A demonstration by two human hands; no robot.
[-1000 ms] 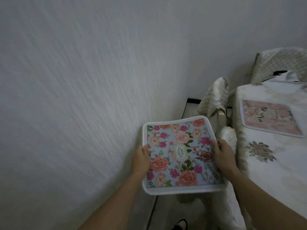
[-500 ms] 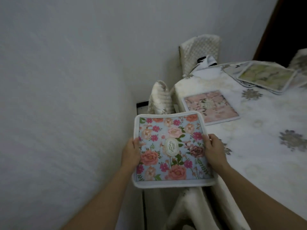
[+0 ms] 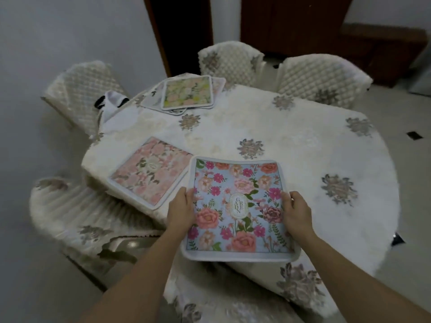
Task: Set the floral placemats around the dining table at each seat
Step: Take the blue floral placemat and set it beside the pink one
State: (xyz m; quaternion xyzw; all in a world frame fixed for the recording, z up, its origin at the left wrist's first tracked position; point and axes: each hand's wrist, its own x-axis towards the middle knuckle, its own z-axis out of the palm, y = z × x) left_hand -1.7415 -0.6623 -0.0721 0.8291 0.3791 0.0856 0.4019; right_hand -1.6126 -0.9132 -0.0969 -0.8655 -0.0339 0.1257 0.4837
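Blue mat [image 3: 238, 206], formerly beside the wall, now over the surface [image 3: 303, 159]; left hand [image 3: 180, 212] and right hand [image 3: 297, 212] pinch its padded edges.

One blue placemat [image 3: 238, 206] at 6 o'clock, one pink placemat [image 3: 149, 171] at 8, one stack of placemats [image 3: 186, 93] at 11; five chairs [image 3: 84, 89]; two hands [image 3: 180, 209] [image 3: 297, 213].

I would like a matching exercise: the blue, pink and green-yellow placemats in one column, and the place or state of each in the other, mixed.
1. blue placemat
2. pink placemat
3. green-yellow placemat

a. tops the stack at the far edge
b. lies alone, flat on the tablecloth
c. gripped by the left hand and right hand

Pairs: 1-c, 2-b, 3-a
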